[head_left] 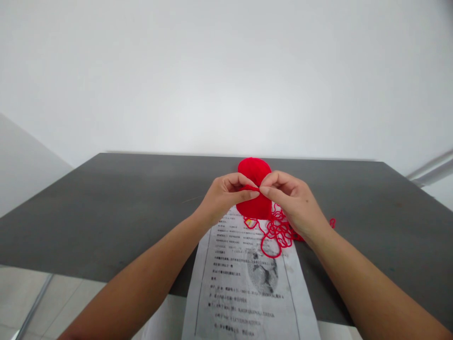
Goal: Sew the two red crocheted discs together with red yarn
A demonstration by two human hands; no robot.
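Over the far middle of the table, my left hand (226,196) and my right hand (292,196) meet fingertip to fingertip. My left thumb and forefinger are pinched on a bit of red yarn (249,188). The right thumb and forefinger close on it at the same spot, and the exact grip there is too small to make out. Right behind the fingers stands a ball of red yarn (254,165), partly covered by both hands. A loose tangle of red yarn (279,231) lies below my right hand, with a small yellow piece (248,222) among its strands.
A printed sheet (244,288) with text and a dark picture lies under the yarn and hangs past the near edge of the dark grey table (116,208). A white wall (226,85) rises behind. One short yarn end (332,222) shows beside my right wrist.
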